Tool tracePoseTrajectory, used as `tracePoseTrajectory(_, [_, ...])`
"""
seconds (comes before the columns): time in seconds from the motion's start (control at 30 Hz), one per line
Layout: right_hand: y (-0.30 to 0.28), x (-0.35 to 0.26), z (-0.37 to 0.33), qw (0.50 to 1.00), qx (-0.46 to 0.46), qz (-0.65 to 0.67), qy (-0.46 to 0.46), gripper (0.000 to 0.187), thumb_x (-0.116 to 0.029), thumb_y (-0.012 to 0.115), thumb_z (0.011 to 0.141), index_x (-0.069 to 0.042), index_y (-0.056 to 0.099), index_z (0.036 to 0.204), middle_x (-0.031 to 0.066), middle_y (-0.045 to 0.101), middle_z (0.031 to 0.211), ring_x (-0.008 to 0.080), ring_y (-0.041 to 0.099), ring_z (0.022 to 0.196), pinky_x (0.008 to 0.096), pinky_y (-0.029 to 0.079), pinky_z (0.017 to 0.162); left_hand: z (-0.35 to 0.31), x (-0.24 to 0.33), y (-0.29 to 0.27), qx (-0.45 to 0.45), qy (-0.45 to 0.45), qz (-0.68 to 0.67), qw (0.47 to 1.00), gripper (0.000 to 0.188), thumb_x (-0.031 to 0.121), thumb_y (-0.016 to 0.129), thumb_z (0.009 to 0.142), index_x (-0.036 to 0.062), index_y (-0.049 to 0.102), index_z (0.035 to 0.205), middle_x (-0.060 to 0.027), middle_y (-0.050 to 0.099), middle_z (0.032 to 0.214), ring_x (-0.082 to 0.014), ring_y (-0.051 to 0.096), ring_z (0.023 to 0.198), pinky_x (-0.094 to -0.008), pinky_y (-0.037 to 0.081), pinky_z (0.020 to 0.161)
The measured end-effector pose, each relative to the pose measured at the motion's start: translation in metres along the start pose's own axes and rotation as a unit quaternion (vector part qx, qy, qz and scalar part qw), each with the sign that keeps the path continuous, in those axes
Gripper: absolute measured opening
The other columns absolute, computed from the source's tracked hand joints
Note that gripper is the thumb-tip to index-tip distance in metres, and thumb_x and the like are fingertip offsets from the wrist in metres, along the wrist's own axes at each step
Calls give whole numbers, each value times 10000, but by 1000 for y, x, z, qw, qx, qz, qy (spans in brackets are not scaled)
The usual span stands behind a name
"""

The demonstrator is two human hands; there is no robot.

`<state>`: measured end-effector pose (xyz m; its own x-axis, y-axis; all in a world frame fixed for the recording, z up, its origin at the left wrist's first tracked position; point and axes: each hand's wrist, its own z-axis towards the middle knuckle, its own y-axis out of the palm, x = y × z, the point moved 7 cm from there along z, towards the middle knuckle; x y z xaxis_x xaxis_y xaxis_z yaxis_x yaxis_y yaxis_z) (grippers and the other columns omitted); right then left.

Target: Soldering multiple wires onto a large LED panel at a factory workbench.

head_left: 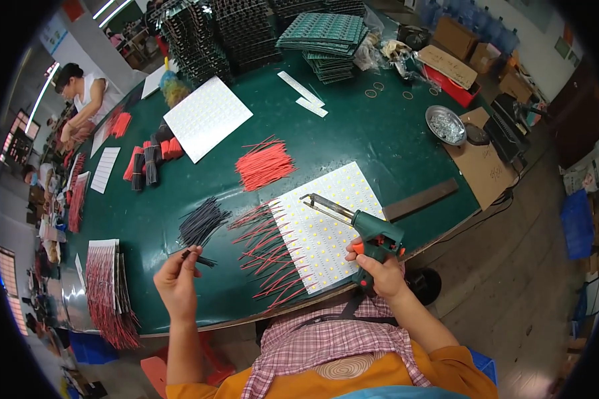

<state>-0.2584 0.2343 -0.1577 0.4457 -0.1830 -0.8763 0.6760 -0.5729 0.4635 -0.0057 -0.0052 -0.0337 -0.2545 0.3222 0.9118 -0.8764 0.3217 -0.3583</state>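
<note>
My left hand [176,282] pinches a few short black wires [207,261] between thumb and fingertips, just below a loose pile of black wires [203,223]. My right hand [385,274] is wrapped round the handle of a green soldering gun [378,230] with an orange trigger. The gun's long metal tip points up and left over a white LED panel [329,249] dotted with yellow LEDs. Red and dark wires [263,229] stick out along the panel's left edge. Beyond them lies a pile of red wires [265,165].
Wired panels [103,266] are stacked at the left. A large white panel sheet [209,116] and tied wire bundles [151,163] lie farther back. Green circuit boards [326,36] rise in stacks. On the right are a brown bar [420,199] and a metal bowl [446,126]. A co-worker stands far left.
</note>
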Motion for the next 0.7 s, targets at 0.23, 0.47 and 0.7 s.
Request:
tracePoseTrajectory(0.23, [2, -5, 3, 1000, -8, -6, 4, 312, -67, 582, 831, -3, 506, 1127, 103, 594, 1033, 180, 593, 925, 322, 461, 841, -26, -34, 5, 84, 8, -67, 994, 136, 26, 601, 853, -32, 648, 966, -91, 673, 899, -77, 585, 718, -190, 443, 527])
tracePoseTrajectory(0.47, [-1, -4, 4, 1000, -11, -13, 2, 312, -69, 584, 832, 2, 510, 1126, 96, 601, 1026, 170, 594, 935, 308, 462, 845, -27, -46, 17, 57, -3, -38, 998, 125, 5, 600, 846, -36, 645, 955, -87, 671, 902, -73, 587, 720, -190, 449, 534])
tracePoseTrajectory(0.7, [-2, -1, 2, 1000, -24, -3, 9, 288, -77, 595, 834, 6, 533, 1103, 103, 602, 1045, 172, 594, 943, 309, 461, 851, -24, -41, 15, 53, 13, -44, 998, 123, 13, 583, 860, -34, 633, 961, -101, 668, 897, -90, 595, 736, -192, 449, 536])
